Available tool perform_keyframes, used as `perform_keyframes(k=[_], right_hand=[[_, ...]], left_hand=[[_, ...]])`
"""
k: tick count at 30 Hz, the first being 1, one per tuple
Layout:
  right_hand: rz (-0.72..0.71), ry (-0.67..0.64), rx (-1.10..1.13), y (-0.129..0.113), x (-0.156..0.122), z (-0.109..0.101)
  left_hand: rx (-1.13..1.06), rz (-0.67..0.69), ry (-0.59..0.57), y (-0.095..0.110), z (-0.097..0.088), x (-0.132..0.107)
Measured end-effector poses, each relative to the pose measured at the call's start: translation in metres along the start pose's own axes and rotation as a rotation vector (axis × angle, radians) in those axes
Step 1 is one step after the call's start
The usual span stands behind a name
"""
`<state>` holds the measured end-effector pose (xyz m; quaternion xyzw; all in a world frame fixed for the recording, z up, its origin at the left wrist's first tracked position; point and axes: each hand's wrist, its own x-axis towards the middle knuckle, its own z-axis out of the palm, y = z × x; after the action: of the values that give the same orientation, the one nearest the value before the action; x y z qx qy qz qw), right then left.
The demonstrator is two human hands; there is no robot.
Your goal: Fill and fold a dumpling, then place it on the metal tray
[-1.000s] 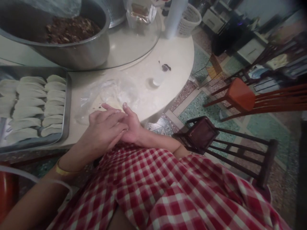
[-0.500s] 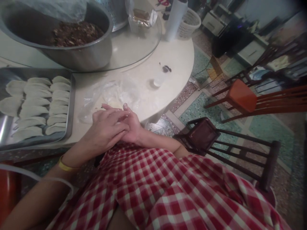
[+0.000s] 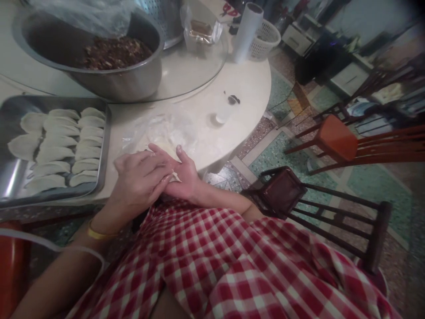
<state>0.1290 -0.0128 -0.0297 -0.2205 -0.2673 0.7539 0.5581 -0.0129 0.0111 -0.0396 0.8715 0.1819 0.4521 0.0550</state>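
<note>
Head view, clock read from your joined hands: your left hand (image 3: 142, 175), yellow band (image 3: 101, 232) at the wrist, laid over your right hand (image 3: 184, 177), the two touching; left fingers bent and lowered, though you cannot tell from here whether they clamp anything; right hand palm up, thumb standing apart from its fingers. One piece of dough (image 3: 175, 177), pale edge only, between left fingers and right palm, the remainder hidden. At 12 o'clock, just beyond your fingers, one crumpled plastic sheet (image 3: 181, 126) on the cream table (image 3: 255, 97). Between 9 and 10 o'clock, one metal tray (image 3: 13, 177), bearing half-moon dumplings (image 3: 56, 154) in columns. At 11 o'clock, one deep metal bowl (image 3: 133, 84), holding dark chopped filling (image 3: 116, 53), a clear plastic bag (image 3: 96, 20) hanging into it; bowl standing on a glass turntable (image 3: 195, 77). Between 1 and 2 o'clock, one small translucent cup (image 3: 224, 113). At 1 o'clock, farther off, one upright pale roll (image 3: 247, 35), a white basket (image 3: 267, 40) just beside it. At 3 o'clock, one dark chair (image 3: 282, 190) on the floor. At 6 o'clock, red checked cloth (image 3: 212, 252)
</note>
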Motion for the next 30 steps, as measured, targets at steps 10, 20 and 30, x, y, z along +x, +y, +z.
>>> perform_keyframes(k=[10, 20, 30], right_hand=[[-0.09, 0.01, -0.18, 0.004, 0.001, -0.005], [-0.035, 0.049, -0.029, 0.002, 0.001, -0.005], [-0.048, -0.006, 0.121, 0.001, -0.008, 0.008]], left_hand=[[0.03, 0.077, -0.073, -0.007, 0.003, 0.001], [0.045, 0.002, 0.029, -0.003, 0.003, -0.003], [0.323, 0.176, 0.211, -0.002, 0.008, -0.013]])
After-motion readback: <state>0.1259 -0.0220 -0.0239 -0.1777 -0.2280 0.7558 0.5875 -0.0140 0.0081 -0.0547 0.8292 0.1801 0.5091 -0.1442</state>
